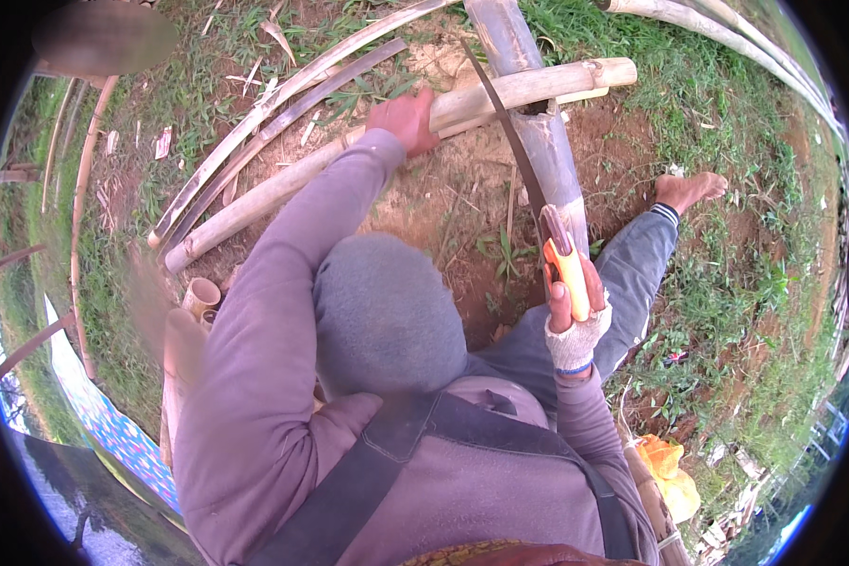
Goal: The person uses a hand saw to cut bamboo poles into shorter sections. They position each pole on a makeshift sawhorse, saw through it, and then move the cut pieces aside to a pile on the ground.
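Observation:
My left hand (404,124) is closed over a pale bamboo pole (288,189) that slants from lower left to upper right. In my right hand (575,304), which wears a whitish fingerless glove (580,341), is a handsaw with an orange-yellow handle (568,274). Its long dark blade (521,156) points away from me and crosses the pole to the right of my left hand. The pole rests across a thicker greyish bamboo trunk (552,151), which has a dark opening just below the crossing. Whether the blade has cut into the pole I cannot tell.
Curved split bamboo strips (255,118) lie left of the pole. Short bamboo tubes (201,296) sit beside my left arm. My bare foot (693,189) rests on grass at right. An orange plastic bag (668,472) is at lower right; more poles (717,33) lie far right.

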`<state>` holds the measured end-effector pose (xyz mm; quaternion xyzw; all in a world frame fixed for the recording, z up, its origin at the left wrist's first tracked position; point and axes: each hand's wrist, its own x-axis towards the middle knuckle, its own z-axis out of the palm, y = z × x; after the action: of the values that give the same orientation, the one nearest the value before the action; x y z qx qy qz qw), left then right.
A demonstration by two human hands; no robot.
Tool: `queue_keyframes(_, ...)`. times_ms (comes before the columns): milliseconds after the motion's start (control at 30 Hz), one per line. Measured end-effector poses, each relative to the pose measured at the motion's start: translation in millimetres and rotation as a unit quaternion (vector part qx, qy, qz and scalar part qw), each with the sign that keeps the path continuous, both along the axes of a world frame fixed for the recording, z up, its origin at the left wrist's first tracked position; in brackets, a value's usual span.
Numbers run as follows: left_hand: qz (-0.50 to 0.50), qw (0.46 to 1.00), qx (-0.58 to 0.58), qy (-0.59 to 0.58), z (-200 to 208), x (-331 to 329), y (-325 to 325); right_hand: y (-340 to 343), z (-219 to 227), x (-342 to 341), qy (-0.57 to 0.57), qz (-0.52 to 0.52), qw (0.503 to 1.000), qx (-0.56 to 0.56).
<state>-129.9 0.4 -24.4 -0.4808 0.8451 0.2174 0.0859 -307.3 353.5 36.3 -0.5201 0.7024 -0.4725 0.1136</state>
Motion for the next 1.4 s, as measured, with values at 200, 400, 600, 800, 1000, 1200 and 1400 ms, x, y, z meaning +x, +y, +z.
queue_keyframes(200,0.0,1.0,-0.001,0.002,1,1,0,-2,10,5,0.011,-0.005,1.0,0.015)
queue_keyframes(400,-0.005,0.999,-0.021,0.041,-10,3,0,-5,7,4,0.036,-0.008,0.999,0.039)
queue_keyframes(600,-0.003,0.999,0.002,0.034,-7,4,-2,-9,12,10,0.073,0.006,0.997,0.034)
queue_keyframes(800,0.0,1.0,0.014,0.01,-3,3,-1,-30,12,10,0.034,0.01,0.998,0.052)
queue_keyframes(1000,-0.012,0.999,0.017,0.025,-2,-1,-3,-59,13,13,0.077,-0.001,0.997,0.027)
queue_keyframes(1200,-0.005,1.0,0.018,0.013,3,7,-3,17,29,17,0.031,0.012,0.999,0.043)
queue_keyframes(1400,-0.008,0.999,0.003,0.044,-4,-1,0,-115,0,6,0.172,0.022,0.985,-0.004)
